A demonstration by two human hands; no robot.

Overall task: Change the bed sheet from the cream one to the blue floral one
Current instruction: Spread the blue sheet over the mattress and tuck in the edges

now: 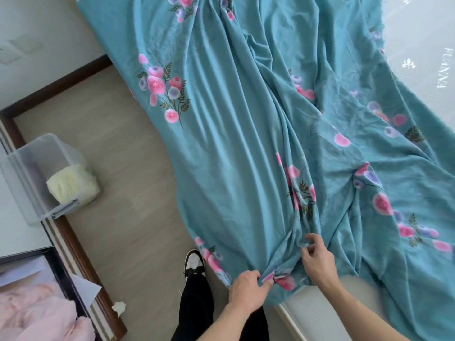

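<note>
**Blue sheet's on, still bunched at the corner**

From the head view: the blue floral sheet (234,134) is draped over the mattress (423,33), hanging off its near edge. Left hand (247,286) pinches a gathered fold, right hand (317,260) grips fabric just beside it. I'd pull it taut toward the mattress corner first, then tuck.

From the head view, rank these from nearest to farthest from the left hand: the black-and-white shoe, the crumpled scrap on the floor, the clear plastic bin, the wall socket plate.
Measured from the left hand, which grips the blue floral sheet:
1. Black-and-white shoe, just to its left on the floor.
2. Crumpled scrap, further left by the wooden trim.
3. Clear plastic bin, far left, mid-frame.
4. Wall socket plate, top left corner.
</note>
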